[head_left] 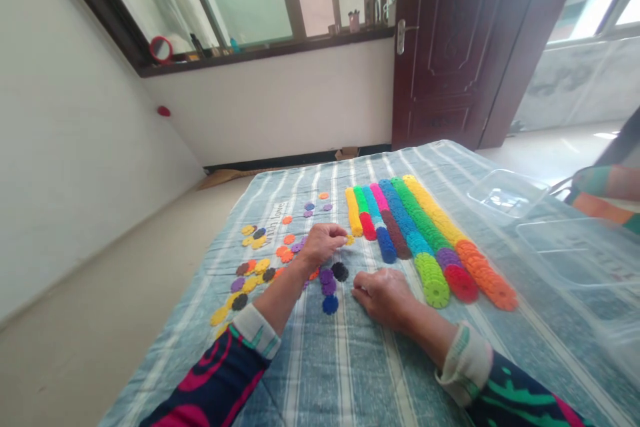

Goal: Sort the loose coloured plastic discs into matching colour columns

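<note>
My left hand (pixel 323 241) is curled in a pinch at the near end of the yellow row of discs (pixel 353 211), its fingertips on a yellow disc. My right hand (pixel 383 295) rests closed on the striped cloth (pixel 350 360), just right of loose purple, black and blue discs (pixel 330 283); what it holds, if anything, is hidden. Several rows of stacked plastic discs (pixel 425 233) in yellow, green, red, blue, brown, purple and orange lie side by side right of my left hand.
Loose yellow, orange, purple and black discs (pixel 255 267) are scattered on the cloth's left part. Clear plastic containers (pixel 565 240) stand at the right. Beyond the table are a white wall, a window sill with bottles and a dark door (pixel 450 40).
</note>
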`<state>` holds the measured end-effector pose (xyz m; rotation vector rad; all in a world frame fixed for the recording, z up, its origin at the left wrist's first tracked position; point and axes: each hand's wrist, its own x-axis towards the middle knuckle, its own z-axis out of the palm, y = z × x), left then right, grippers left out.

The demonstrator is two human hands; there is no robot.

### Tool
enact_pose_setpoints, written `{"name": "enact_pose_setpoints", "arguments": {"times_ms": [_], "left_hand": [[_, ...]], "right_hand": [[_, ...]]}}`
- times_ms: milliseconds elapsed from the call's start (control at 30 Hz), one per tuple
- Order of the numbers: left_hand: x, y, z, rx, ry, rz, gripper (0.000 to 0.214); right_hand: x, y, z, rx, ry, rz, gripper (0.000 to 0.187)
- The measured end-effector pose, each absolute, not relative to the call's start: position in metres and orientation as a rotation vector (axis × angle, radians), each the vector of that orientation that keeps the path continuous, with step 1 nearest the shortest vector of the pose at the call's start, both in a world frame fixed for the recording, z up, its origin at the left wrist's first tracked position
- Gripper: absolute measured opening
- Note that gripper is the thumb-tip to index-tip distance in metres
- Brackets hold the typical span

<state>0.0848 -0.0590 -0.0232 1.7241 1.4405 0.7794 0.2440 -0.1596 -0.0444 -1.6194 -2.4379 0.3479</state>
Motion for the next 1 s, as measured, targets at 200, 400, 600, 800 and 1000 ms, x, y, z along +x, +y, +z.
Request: {"name": "enact_pose_setpoints", "arguments": {"times_ms": [200, 400, 600, 800, 1000], "left_hand": [[0.103, -0.035, -0.037, 1.743, 1.485, 0.864, 0.014], [0.106, -0.027, -0.044, 1.812, 1.524, 0.851, 0.016], [0.106, -0.024, -0.044, 1.876, 1.575, 0.79, 0.02], [0.095, -0.025, -0.042, 1.893, 1.533, 0.802, 0.023], [0.06, -0.046, -0.029, 1.935, 1.602, 0.798, 0.025]], "right_hand": [[0.244, -0.158, -0.047, -1.583, -2.427, 0.348, 0.027], [0.244, -0.158, -0.047, -1.578, -2.419, 0.35, 0.028], [0.244, -0.158, -0.047, -1.582, -2.428, 0.328, 0.028], [0.244, -0.157, -0.047, -1.58, -2.438, 0.312, 0.028], [0.244, -0.158, -0.047, -1.597, -2.441, 0.304, 0.028]]}}
